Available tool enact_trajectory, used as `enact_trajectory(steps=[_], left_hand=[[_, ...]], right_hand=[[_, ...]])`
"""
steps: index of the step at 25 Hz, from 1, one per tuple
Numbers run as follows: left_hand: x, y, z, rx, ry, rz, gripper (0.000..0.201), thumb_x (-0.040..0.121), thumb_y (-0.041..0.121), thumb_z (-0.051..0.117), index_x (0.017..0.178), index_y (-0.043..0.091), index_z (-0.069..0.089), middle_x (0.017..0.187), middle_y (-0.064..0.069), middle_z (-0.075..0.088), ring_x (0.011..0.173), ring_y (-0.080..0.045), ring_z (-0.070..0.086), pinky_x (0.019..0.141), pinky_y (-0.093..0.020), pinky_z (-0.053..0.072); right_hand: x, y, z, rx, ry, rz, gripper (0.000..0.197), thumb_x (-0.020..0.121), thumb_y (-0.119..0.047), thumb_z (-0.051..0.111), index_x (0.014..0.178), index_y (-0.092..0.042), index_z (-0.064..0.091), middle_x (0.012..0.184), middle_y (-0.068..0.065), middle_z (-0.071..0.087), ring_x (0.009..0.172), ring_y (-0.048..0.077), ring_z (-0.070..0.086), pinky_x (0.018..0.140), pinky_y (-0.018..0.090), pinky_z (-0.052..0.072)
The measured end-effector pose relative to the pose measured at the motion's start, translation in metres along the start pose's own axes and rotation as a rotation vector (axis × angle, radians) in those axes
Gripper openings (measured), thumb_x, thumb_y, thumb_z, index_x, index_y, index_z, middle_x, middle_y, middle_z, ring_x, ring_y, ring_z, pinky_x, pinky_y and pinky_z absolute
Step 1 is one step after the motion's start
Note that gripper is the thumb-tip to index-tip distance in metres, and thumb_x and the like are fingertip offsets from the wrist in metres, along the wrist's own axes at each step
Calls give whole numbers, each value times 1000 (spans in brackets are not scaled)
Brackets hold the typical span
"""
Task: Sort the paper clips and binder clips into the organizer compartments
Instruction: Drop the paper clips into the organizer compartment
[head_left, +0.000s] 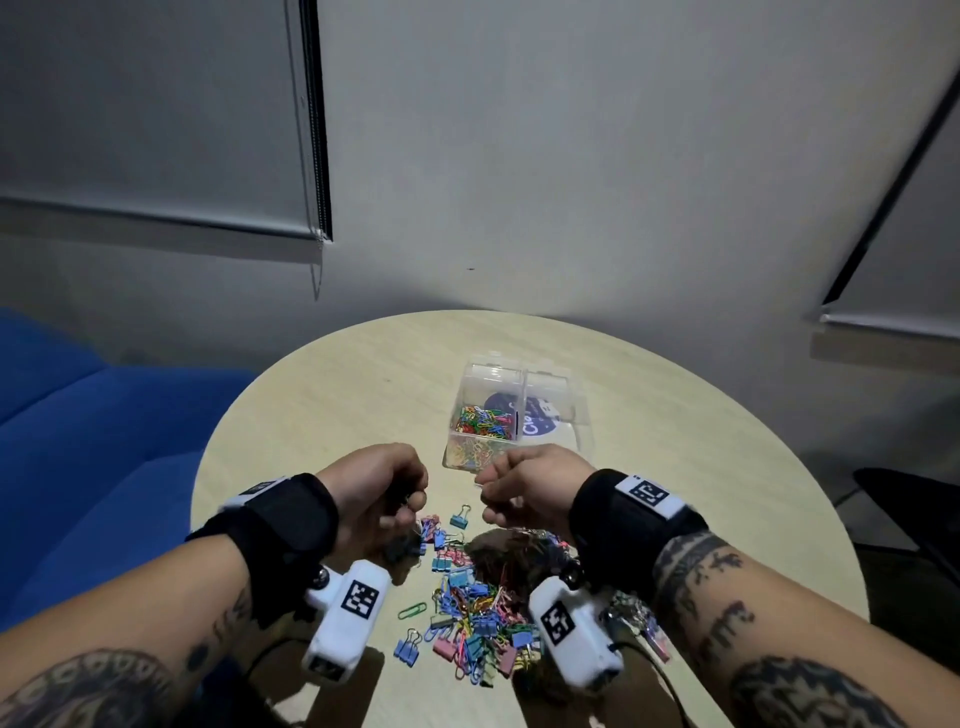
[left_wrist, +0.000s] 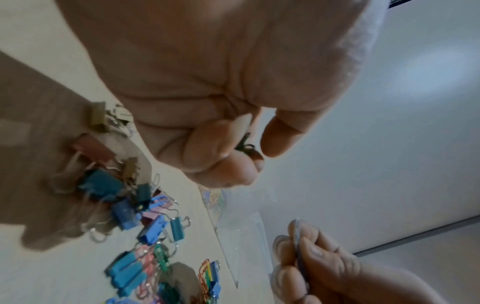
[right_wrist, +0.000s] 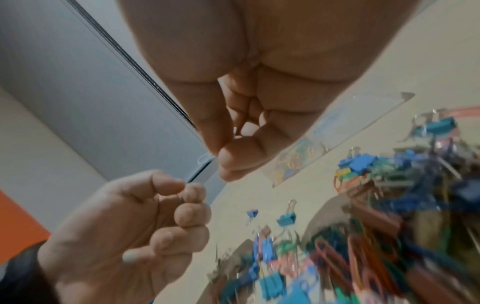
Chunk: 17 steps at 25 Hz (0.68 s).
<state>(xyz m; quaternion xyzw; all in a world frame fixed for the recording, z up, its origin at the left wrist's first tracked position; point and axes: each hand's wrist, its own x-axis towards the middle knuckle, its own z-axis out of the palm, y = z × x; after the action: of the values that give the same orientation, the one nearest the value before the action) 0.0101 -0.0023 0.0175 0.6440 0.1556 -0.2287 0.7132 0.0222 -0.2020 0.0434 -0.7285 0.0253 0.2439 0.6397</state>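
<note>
A clear two-compartment organizer (head_left: 583, 419) stands on the round table past my hands. Its left compartment holds coloured paper clips (head_left: 485, 422); the right one shows only a dark round label. A mixed pile of paper clips and binder clips (head_left: 475, 608) lies between my wrists. My left hand (head_left: 410, 506) hovers over the pile's left edge, fingers curled, pinching a small dark clip (left_wrist: 245, 147). My right hand (head_left: 485, 491) is raised just in front of the organizer and pinches a pale paper clip (right_wrist: 205, 160) between thumb and forefinger.
A lone blue binder clip (head_left: 460, 517) lies between the hands, and a green paper clip (head_left: 412, 610) sits left of the pile. The table (head_left: 322, 395) backs onto a grey wall. A blue sofa (head_left: 78, 441) is at the left and a dark chair (head_left: 914, 504) at the right.
</note>
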Motion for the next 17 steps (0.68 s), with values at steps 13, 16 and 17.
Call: enact_trajectory(steps=[13,16,17], left_hand=[[58,95,44,216,210,197,24,99,2,38,85,6,57,70,-8,54,54,-16,47,48,-21,44],[78,109,53,254,250,205,33,101,0,31,79,5,56,70,-10,52,54,-18,45,50,-23,46],[85,112,54,279,255,199,34,101,-1,31,78,5,55,70,-9,51,55,-19,45,49,-23,46]], right_hand=[[51,-109,-40,-549,279,-167,20,89,4,63,74,-9,68,71,4,69,65,21,70,73,36,63],[77,-102,-37,-702,276,-118,7,86,-3,68,89,-5,74,87,7,76,82,24,75,83,43,61],[84,-101,-37,-700,277,-106,9,86,-3,66,90,-5,74,86,8,76,81,24,76,82,43,62]])
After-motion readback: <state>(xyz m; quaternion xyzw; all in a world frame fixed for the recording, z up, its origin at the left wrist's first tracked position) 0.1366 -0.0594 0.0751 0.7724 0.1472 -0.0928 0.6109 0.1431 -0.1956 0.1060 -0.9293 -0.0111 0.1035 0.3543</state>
